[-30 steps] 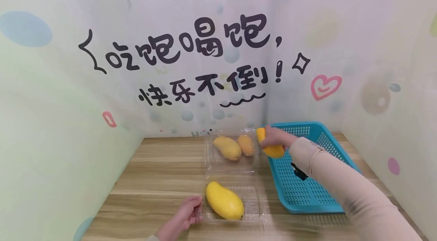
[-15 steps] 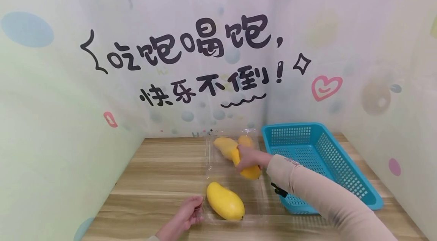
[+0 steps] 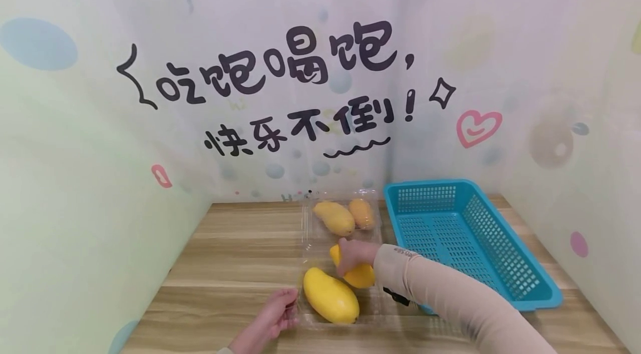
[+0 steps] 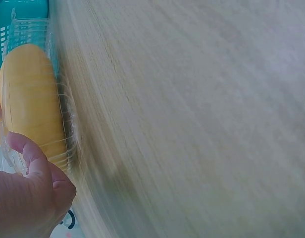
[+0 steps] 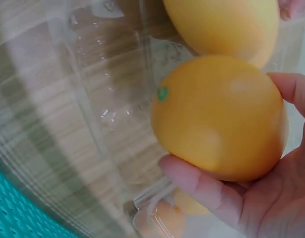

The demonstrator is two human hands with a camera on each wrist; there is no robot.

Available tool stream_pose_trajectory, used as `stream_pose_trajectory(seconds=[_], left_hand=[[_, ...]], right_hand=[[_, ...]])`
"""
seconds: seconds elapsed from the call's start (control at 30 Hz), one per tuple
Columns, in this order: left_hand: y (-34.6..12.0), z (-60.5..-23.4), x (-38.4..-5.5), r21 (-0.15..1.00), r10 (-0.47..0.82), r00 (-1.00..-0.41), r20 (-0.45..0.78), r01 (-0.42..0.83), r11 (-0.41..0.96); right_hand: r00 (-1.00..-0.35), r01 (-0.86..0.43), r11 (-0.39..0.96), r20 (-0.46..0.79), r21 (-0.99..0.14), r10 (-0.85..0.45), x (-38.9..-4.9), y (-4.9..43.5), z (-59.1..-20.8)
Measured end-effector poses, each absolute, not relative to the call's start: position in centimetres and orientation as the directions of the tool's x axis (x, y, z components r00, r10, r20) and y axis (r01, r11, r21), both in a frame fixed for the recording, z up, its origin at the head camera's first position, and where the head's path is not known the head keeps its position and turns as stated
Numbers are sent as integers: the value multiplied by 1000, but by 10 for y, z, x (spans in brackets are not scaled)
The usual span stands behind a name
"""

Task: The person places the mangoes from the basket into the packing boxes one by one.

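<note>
My right hand (image 3: 356, 254) grips a yellow-orange mango (image 5: 217, 119) round its sides; a small green spot marks one end. It is over the near half of a clear plastic clamshell box (image 3: 369, 306), right beside a larger yellow mango (image 3: 330, 295) lying there. My left hand (image 3: 280, 309) pinches the box's left edge between thumb and fingers, as the left wrist view shows. Two more mangoes, a longer one (image 3: 334, 217) and a rounder one (image 3: 361, 214), show hazily through clear plastic at the box's far half.
A blue perforated basket (image 3: 543, 298) stands right of the box, partly behind my right sleeve (image 3: 450, 293). The wooden table (image 3: 225, 254) meets a printed curtain (image 3: 300, 120) at the back, with more curtain at both sides.
My right hand has carried the mango from the basket's left rim leftward and toward me, over the box's near half. The left hand and the other mangoes have stayed put.
</note>
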State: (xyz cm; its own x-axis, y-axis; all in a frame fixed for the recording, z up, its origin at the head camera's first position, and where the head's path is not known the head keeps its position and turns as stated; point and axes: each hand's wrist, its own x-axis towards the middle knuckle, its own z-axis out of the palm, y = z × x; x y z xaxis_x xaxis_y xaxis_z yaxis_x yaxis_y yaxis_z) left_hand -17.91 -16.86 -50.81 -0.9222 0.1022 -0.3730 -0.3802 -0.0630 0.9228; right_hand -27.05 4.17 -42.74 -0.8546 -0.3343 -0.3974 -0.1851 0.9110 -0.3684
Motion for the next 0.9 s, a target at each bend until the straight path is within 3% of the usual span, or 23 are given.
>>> stream_pose_trajectory(seconds=[0.33,0.53,0.9], left_hand=[[-169,-509,-179,919,117,-920,-374,-385,-88],[-169,-509,-180,919,121,-920,-374,-385,-88],[-169,-511,-181,922,105,-923,-370,-379,-81]], right_hand=[[-889,-209,937,-345,-281,-301,-265,38,-439],[-901,-210,934,-314,-289,-300,-261,37,-445],[-885,-291,933,-311,-213,-347,-261,37,-452]])
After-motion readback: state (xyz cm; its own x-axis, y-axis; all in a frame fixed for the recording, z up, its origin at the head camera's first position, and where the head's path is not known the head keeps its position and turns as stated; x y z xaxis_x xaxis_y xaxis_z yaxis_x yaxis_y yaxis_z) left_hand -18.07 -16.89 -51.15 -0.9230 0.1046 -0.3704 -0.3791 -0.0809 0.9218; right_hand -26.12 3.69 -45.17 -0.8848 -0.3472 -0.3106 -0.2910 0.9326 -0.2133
